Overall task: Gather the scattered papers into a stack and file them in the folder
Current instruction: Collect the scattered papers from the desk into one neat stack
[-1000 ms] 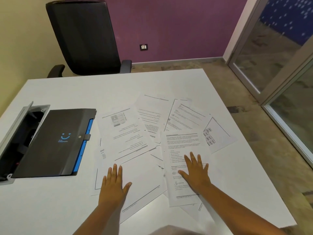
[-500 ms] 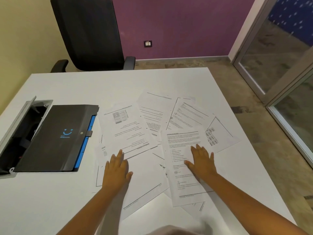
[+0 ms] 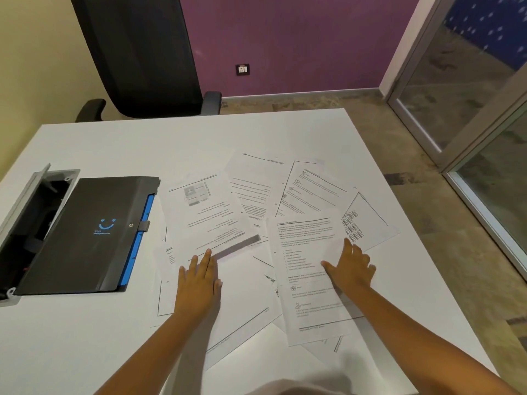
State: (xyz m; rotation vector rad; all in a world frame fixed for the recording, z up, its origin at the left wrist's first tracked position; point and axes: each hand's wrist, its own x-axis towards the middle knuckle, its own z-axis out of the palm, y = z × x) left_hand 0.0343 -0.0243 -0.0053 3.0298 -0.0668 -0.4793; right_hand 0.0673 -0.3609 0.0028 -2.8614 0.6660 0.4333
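Two flat hands, left hand (image 3: pixel 199 283) and right hand (image 3: pixel 352 269), fingers straight, press unreadable papers (image 3: pixel 256 195) beside smiley-marked folder (image 3: pixel 85 235).

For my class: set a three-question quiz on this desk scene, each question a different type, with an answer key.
1. True or false: the folder lies closed, on the person's left side of the papers.
2. The left hand is: A) gripping the folder, B) flat on a sheet, C) lifted off the table.
3. Fill in: the right hand rests on a printed ____.

Key: 1 true; 2 B; 3 sheet.
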